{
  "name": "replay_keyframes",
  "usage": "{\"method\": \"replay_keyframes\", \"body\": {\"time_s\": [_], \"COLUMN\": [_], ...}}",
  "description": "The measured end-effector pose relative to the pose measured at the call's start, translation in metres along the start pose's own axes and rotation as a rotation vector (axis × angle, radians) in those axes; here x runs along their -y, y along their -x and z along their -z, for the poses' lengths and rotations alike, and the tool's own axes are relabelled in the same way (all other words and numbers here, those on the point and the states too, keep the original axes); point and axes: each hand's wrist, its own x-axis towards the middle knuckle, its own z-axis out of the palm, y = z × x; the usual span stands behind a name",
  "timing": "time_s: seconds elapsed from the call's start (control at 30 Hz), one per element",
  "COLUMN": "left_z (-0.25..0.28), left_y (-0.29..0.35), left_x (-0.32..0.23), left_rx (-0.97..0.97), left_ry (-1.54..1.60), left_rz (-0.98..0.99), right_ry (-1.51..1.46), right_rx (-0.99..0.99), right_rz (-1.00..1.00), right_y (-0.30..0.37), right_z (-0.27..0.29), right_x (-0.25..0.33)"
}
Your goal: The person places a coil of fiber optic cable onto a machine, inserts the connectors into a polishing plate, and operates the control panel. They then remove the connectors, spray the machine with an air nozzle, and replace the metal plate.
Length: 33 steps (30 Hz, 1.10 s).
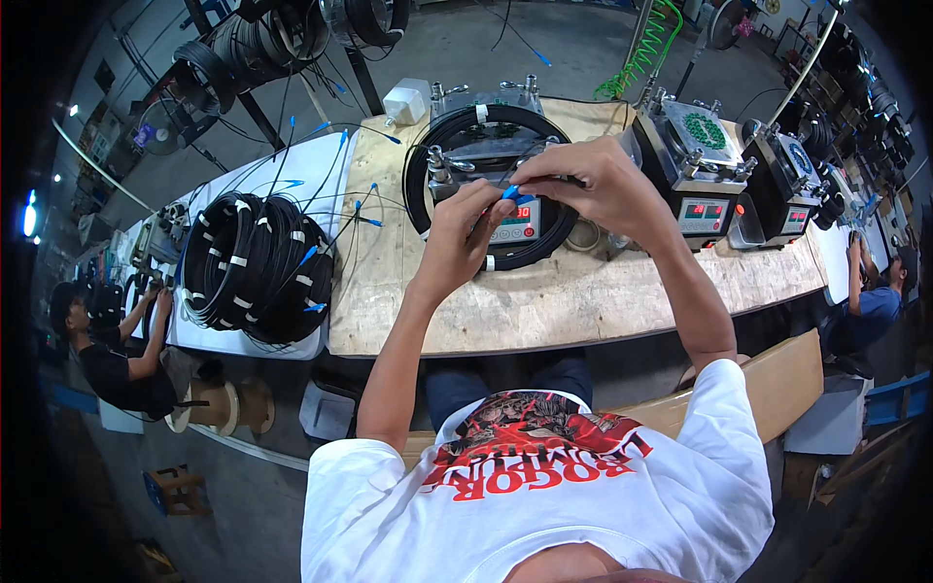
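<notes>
My left hand point(459, 231) and my right hand point(595, 183) meet above the wooden bench, fingertips pinched together. Between them is a small blue cable connector point(511, 192), and both hands appear to grip it; fine detail at the fingertips is too small to make out. Just beneath lies a coil of black cable point(416, 185) with white ties, looped around a metal machine with a lit red display point(523, 212). My hands partly hide that machine's front panel and clamps.
A large pile of black cable coils point(258, 267) with blue ends sits on the white table at left. Two more display machines point(702, 212) point(795, 216) stand at right. A white bottle point(406, 102) is at the bench's back. One person point(121, 355) works at far left, another point(867, 309) at far right.
</notes>
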Motion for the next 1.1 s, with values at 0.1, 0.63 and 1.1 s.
{"method": "replay_keyframes", "body": {"time_s": [0.1, 0.63, 1.1], "left_z": [0.003, 0.000, -0.004], "left_y": [0.004, 0.013, 0.009], "left_x": [0.006, 0.009, 0.008], "left_rx": [0.035, 0.044, -0.031], "left_ry": [-0.002, 0.266, 0.214], "left_rz": [-0.004, 0.202, 0.054], "right_ry": [0.115, -0.171, -0.157], "right_rx": [0.074, -0.095, -0.130], "right_rz": [0.005, -0.186, -0.100], "right_y": [-0.001, 0.005, 0.004], "right_z": [0.005, 0.005, -0.009], "right_x": [0.000, 0.002, -0.003]}}
